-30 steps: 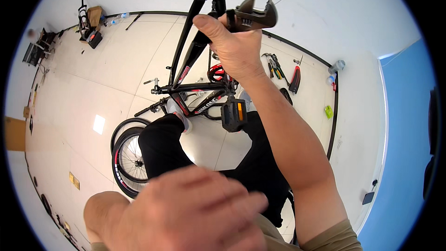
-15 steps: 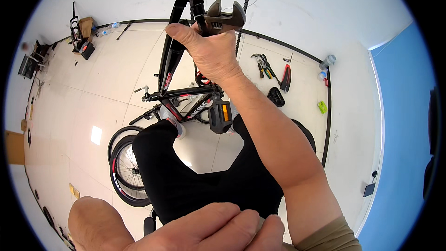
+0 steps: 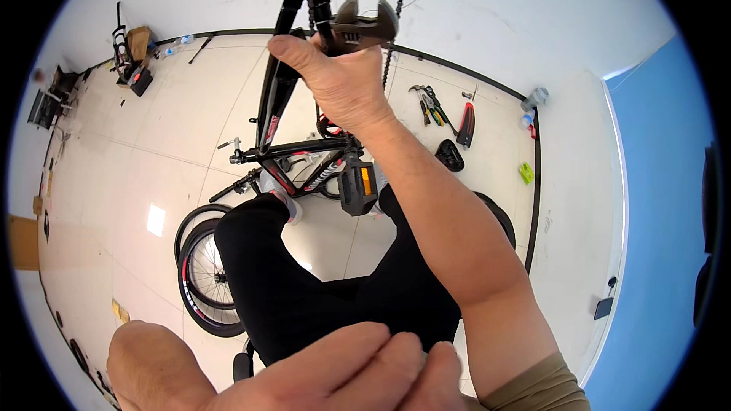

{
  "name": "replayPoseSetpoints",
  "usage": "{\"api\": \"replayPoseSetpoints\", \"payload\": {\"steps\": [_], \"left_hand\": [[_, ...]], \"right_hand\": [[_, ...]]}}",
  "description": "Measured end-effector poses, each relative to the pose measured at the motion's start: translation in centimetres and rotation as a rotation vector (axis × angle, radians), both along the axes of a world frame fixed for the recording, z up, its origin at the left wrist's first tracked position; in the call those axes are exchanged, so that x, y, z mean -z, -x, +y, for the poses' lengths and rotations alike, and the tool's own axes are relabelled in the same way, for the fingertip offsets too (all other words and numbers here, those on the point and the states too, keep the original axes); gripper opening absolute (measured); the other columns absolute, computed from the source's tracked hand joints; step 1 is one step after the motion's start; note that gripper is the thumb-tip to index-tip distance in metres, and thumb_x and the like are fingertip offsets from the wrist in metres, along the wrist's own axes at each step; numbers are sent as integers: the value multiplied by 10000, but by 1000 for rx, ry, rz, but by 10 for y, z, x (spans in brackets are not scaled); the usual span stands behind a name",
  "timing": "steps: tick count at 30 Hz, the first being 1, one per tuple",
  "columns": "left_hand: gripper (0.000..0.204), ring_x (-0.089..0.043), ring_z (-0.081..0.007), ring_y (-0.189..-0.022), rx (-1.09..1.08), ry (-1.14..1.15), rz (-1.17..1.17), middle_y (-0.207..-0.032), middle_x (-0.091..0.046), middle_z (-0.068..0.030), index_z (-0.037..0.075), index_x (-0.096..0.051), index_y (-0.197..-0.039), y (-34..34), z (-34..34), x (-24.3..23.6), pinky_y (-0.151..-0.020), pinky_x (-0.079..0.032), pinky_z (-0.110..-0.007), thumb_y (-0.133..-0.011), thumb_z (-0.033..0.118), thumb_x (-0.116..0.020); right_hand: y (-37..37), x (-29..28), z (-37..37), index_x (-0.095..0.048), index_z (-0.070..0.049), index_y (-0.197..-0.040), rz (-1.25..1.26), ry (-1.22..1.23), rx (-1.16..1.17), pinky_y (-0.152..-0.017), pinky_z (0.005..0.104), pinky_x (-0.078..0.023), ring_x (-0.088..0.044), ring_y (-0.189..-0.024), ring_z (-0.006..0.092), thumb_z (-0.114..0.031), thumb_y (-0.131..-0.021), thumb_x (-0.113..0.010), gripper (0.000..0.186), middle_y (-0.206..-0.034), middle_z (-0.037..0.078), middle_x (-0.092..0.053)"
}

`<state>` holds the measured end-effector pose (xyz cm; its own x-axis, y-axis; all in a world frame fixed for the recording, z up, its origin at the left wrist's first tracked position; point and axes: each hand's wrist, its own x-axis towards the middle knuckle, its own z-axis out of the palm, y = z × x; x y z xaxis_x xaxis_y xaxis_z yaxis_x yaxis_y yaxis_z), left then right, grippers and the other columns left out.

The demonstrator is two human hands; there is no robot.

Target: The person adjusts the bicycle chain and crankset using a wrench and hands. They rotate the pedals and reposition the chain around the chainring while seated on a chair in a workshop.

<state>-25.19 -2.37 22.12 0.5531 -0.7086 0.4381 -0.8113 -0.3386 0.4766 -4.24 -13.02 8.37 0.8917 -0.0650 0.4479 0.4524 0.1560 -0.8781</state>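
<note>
My right hand (image 3: pixel 343 87) is closed around an adjustable wrench (image 3: pixel 367 30), its jaws pointing up and its handle hidden by the palm. The thumb lies beside a black tube of the bicycle frame (image 3: pixel 282 95); whether the hand also grips the frame cannot be told. The frame stands between my legs without wheels in place, a chain (image 3: pixel 400 0) hanging at its top and a black pedal (image 3: pixel 356 189) below. Very close at the lower edge, my left hand (image 3: pixel 335 369) has its fingers curled and pressed together; anything inside them is hidden.
Two wheels (image 3: pixel 205 278) lie on the floor by my left leg. To the right are a hammer and pliers (image 3: pixel 430 105), a red-and-black tool (image 3: pixel 466 123), a black pedal-like part (image 3: pixel 449 156) and a green item (image 3: pixel 526 173). A wall (image 3: pixel 487 15) rises behind the frame.
The whole view has shifted slightly. Both hands keep their grip and place, the wrench still beside the frame tube.
</note>
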Motion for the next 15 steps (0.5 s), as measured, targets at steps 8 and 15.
{"api": "replayPoseSetpoints", "payload": {"steps": [8,15], "left_hand": [[151,-641,-269,-697,14,402,-231,-821,-671,-193,-47,-656,-732,10,-13,41,-608,-559,-377,-622,48,-697],[220,-653,-206,-668,41,176,-178,-862,-699,-106,30,-694,-835,-35,7,28,-577,-521,-311,-655,84,-807]], "right_hand": [[-1,-2,7,-575,-84,-724,-7,11,11,-569,253,-454,-504,-586,87,-469,-693,-912,512,-648,-30,-555],[5,-4,4,-522,-62,-635,85,39,55,-563,280,-408,-460,-584,93,-337,-695,-908,477,-612,-23,-523]]}}
